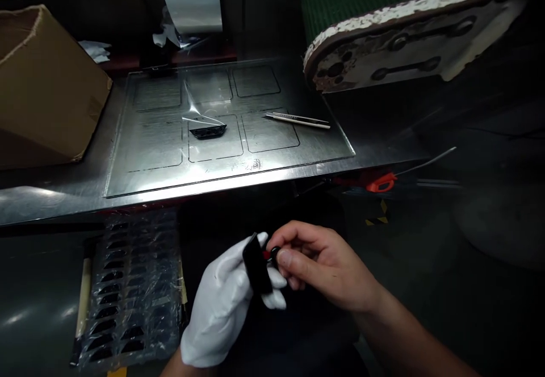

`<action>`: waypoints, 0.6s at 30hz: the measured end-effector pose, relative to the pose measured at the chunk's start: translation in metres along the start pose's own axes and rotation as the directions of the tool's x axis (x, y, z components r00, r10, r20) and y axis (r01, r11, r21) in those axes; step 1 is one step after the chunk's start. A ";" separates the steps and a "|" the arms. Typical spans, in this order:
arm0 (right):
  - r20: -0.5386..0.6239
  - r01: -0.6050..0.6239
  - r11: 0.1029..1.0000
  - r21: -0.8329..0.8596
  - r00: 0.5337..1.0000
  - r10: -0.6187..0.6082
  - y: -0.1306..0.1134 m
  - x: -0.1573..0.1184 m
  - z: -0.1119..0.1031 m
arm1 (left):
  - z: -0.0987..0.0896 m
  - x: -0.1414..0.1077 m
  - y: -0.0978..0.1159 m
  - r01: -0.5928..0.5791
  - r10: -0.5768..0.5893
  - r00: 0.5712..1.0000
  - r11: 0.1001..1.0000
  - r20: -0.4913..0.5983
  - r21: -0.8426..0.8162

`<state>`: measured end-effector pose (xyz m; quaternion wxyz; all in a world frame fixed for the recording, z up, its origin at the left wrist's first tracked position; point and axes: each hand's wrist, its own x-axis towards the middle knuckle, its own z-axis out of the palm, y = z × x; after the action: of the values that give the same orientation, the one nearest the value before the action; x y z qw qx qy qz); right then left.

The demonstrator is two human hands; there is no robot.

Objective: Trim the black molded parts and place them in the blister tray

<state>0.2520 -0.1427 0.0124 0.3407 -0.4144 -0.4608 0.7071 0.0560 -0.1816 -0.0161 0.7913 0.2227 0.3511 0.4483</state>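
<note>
In a white glove, my left hand (227,292) grips a flat, glossy black plastic part (256,264) in front of my lap, tilted so that its dark face shows. Bare fingers of my right hand (315,258) pinch a small round black piece with a red bit (272,254) against that part's right side. Whether the small piece is joined to the part I cannot tell. Beyond my hands, a similar black part (208,132) lies on a clear sheet (149,175) on the metal table, with a strip of clear film beside it. Tweezers (298,120) rest to its right.
A cardboard box (51,93) stands at left on the metal table (51,198). Low at left sits a clear plastic tray (136,292) with several black parts. A green ribbed machine part (400,19) overhangs the upper right. An orange-handled tool (381,183) is below the table edge.
</note>
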 end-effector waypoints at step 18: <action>0.090 0.065 0.985 -0.158 0.995 -0.051 0.024 0.005 -0.002 | -0.017 -0.004 -0.023 0.012 0.000 0.998 0.980 0.058 -0.198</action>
<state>0.2499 -0.1460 -0.0120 0.3067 -0.3962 -0.5423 0.6744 0.0542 -0.1956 -0.0413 0.8207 0.1544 0.2823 0.4722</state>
